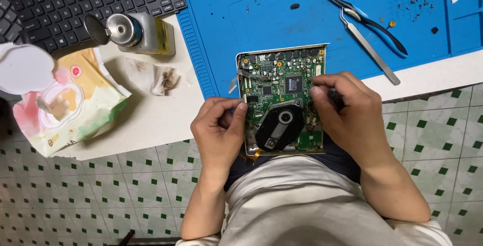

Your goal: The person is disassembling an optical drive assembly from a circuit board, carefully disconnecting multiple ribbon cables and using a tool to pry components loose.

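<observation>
Head view: left hand (pixel 219 128) grip pinches the left edge of a green circuit board (pixel 282 82); right hand (pixel 347 110) grip closed around a dark tool handle (pixel 336 98) at its right edge. Board overhangs the table (pixel 151 120) edge, half on a blue mat (pixel 282 19). Tweezers (pixel 370 47), toothbrush (pixel 352 12) beyond.

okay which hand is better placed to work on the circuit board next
Right hand, probably: it grips a dark tool at the circuit board's right edge, while the left hand steadies the left edge.
</observation>
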